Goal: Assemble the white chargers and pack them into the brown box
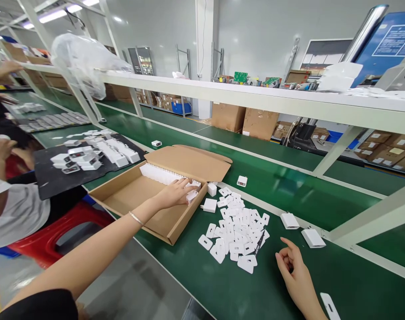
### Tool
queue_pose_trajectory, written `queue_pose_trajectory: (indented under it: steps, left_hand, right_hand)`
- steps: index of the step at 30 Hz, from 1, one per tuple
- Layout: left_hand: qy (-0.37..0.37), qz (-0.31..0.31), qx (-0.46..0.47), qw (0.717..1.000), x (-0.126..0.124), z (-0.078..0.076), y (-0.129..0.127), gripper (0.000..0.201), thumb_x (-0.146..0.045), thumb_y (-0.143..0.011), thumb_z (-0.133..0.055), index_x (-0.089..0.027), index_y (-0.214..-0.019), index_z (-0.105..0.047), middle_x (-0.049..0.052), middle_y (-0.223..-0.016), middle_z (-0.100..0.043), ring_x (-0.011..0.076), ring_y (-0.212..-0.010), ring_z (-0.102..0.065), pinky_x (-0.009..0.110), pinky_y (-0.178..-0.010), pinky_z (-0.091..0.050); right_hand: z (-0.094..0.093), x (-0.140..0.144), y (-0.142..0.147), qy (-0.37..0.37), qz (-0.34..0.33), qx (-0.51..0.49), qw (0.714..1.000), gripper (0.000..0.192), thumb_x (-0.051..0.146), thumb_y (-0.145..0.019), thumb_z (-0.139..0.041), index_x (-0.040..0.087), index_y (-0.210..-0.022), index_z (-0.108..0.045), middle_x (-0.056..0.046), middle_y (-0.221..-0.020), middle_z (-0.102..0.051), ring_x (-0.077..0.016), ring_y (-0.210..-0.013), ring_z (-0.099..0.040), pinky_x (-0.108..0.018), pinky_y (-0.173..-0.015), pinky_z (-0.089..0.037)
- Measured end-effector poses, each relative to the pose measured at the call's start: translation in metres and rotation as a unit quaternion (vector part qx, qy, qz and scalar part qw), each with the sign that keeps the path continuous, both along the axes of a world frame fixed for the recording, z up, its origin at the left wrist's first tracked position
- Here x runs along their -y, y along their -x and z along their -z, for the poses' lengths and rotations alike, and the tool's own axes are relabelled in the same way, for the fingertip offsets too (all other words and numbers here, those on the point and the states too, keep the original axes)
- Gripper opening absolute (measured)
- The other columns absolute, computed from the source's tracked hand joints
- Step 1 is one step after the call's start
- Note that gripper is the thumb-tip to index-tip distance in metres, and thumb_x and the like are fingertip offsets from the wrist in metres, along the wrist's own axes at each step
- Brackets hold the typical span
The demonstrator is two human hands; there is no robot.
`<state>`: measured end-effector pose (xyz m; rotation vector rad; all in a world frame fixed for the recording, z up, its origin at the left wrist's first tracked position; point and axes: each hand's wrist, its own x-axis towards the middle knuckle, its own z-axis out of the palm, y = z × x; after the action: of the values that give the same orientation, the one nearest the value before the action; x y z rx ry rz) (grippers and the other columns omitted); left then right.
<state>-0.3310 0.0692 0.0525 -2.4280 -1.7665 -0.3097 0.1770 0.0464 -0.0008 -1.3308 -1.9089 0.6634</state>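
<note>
My left hand reaches into an open cardboard box, its fingers closed around a white charger block at the right end. Along the back wall of the box runs a row of white charger blocks. Over the green bench, my right hand hovers with loosely curled fingers and the index finger stretched out, holding nothing. Between the hands lies a pile of flat white plates with cut-outs, with a black pen-like tool on it. A single white plate lies beside my right wrist.
White charger blocks stand beside the box, and more lie by the shelf post. A black mat with white blocks is at left, near a seated person and a red stool. A shelf rail crosses above the bench.
</note>
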Motion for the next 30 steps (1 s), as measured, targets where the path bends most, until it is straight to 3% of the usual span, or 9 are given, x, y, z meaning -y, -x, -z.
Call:
queue_pose_trajectory:
  steps: [4,8,15,24,27,30]
  left_hand:
    - [0.033,-0.010,0.010,0.999,-0.010,0.003,0.005,0.057,-0.035,-0.090,-0.074,-0.034,-0.145,-0.061,0.015,-0.147,-0.054,0.0381,-0.138,-0.052,0.051,-0.110,-0.047]
    - [0.016,-0.023,0.050,0.998,-0.007,0.019,0.007,0.054,-0.038,-0.094,-0.070,-0.035,-0.146,-0.060,0.013,-0.144,-0.055,0.0364,-0.135,-0.053,0.051,-0.112,-0.045]
    - [-0.036,-0.068,0.085,0.993,0.002,0.042,0.006,0.059,-0.045,-0.093,-0.067,-0.020,-0.145,-0.053,0.017,-0.142,-0.060,0.0375,-0.134,-0.053,0.053,-0.112,-0.042]
    - [-0.036,-0.090,0.070,0.993,0.005,0.047,0.000,0.049,-0.046,-0.095,-0.060,-0.017,-0.135,-0.056,0.018,-0.129,-0.067,0.0376,-0.124,-0.058,0.052,-0.107,-0.039]
    - [-0.032,-0.097,0.056,0.993,0.004,0.042,-0.001,0.059,-0.047,-0.093,-0.061,-0.015,-0.142,-0.051,0.020,-0.129,-0.066,0.0387,-0.125,-0.058,0.053,-0.109,-0.039]
    - [-0.041,-0.068,0.022,0.997,-0.005,0.028,-0.002,0.079,-0.042,-0.086,-0.065,-0.013,-0.155,-0.038,0.024,-0.148,-0.056,0.0404,-0.141,-0.050,0.057,-0.119,-0.031]
  right_hand:
    - [0.002,0.002,0.001,-0.004,0.006,0.003,1.000,0.050,0.060,-0.104,-0.049,0.027,-0.141,-0.047,0.002,-0.080,-0.059,-0.0164,-0.059,-0.054,-0.030,-0.060,-0.053]
    - [0.004,0.003,0.000,-0.001,0.004,0.018,1.000,0.049,0.059,-0.105,-0.048,0.027,-0.142,-0.047,0.002,-0.081,-0.059,-0.0162,-0.059,-0.054,-0.030,-0.058,-0.052]
    - [0.003,0.002,-0.002,0.004,-0.016,0.049,0.999,0.049,0.059,-0.105,-0.046,0.027,-0.142,-0.045,0.002,-0.082,-0.061,-0.0157,-0.058,-0.056,-0.028,-0.057,-0.054]
    - [0.000,0.008,0.002,0.007,-0.030,0.077,0.997,0.048,0.057,-0.105,-0.045,0.027,-0.143,-0.044,0.001,-0.083,-0.062,-0.0168,-0.059,-0.058,-0.029,-0.057,-0.054]
    - [0.001,0.008,0.002,0.001,-0.028,0.076,0.997,0.047,0.056,-0.105,-0.045,0.027,-0.142,-0.044,0.001,-0.082,-0.062,-0.0171,-0.058,-0.058,-0.029,-0.056,-0.054]
    - [0.003,0.007,0.001,-0.001,-0.029,0.072,0.997,0.046,0.055,-0.105,-0.046,0.027,-0.141,-0.046,0.001,-0.082,-0.063,-0.0173,-0.057,-0.058,-0.029,-0.054,-0.053]
